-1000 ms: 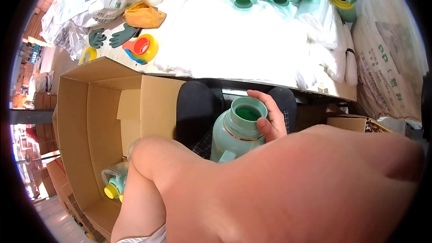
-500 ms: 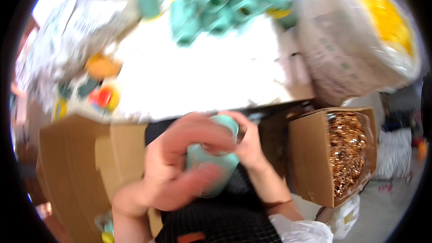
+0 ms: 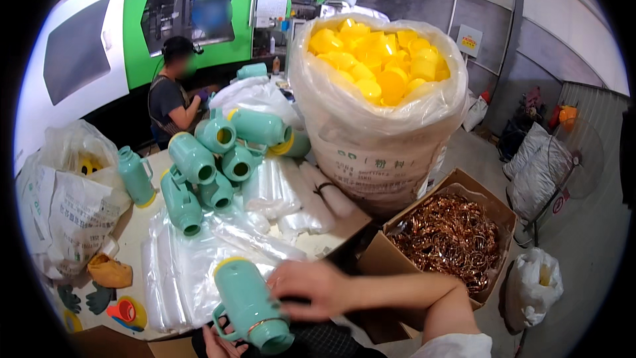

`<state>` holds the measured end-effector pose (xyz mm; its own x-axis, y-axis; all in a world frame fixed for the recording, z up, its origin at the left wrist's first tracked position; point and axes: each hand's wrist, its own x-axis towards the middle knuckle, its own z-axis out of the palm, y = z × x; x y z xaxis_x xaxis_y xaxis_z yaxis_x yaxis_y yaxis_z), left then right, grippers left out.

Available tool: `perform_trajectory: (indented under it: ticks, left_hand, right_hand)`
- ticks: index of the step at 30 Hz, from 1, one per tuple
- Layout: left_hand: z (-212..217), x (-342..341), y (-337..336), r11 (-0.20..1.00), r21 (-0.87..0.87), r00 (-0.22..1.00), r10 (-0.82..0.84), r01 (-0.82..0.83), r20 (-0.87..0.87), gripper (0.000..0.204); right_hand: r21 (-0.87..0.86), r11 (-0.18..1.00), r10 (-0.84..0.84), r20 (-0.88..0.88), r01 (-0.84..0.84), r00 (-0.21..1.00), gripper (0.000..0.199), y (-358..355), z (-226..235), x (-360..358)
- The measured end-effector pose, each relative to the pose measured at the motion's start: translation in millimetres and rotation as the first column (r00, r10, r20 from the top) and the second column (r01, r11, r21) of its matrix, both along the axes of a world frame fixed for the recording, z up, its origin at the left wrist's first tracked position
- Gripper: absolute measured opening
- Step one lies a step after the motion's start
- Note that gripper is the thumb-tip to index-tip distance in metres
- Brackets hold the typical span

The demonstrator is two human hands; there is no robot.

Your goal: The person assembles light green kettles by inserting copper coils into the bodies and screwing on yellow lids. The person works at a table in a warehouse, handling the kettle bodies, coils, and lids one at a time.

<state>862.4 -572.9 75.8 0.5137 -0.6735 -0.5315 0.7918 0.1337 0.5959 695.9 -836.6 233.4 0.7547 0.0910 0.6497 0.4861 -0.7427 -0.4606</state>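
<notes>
A teal plastic jug (image 3: 248, 305) with a yellow base rim, a side handle and a copper-coloured ring at its neck lies tilted at the table's near edge, neck toward me. My left hand (image 3: 222, 345) grips it from below near the handle; only its fingers show. My right hand (image 3: 310, 286) reaches in from the right, its fingers pressed on the jug's side. A stack of clear plastic bags (image 3: 192, 262) lies just beyond the jug.
Several more teal jugs (image 3: 212, 156) are piled on the white table (image 3: 132, 222). A big sack of yellow caps (image 3: 381, 66) stands at the right, an open carton of copper-coloured rings (image 3: 450, 235) beside it. Gloves (image 3: 89, 297) lie at the left. Another person (image 3: 169, 96) works by a green machine (image 3: 199, 6).
The view has swung up from my lap and the carton to the table and room. The jug, held upright before, now lies tilted with its neck toward me, still between both hands.
</notes>
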Motion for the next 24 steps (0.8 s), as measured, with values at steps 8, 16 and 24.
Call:
perform_trajectory:
  ticks: [8,16,24]
  left_hand:
    - [-60.8,0.2,-32.7,0.928,0.351,0.873,-0.27,0.124,0.405,0.048]
    - [-38.0,-7.5,-33.2,1.0,0.005,0.999,0.003,-0.004,0.035,0.053]
    - [-20.7,0.8,-38.3,0.883,-0.199,0.886,0.362,-0.426,-0.29,0.061]
  right_hand:
    - [-0.345,0.045,-0.768,0.588,0.938,0.253,0.028,-278.8,185.9,-3.9]
    - [-0.08,-0.007,-0.77,0.637,0.997,0.046,0.058,-333.8,138.2,3.5]
    - [-0.017,0.814,-0.418,0.677,0.581,0.606,0.074,-63.9,-30.5,2.9]
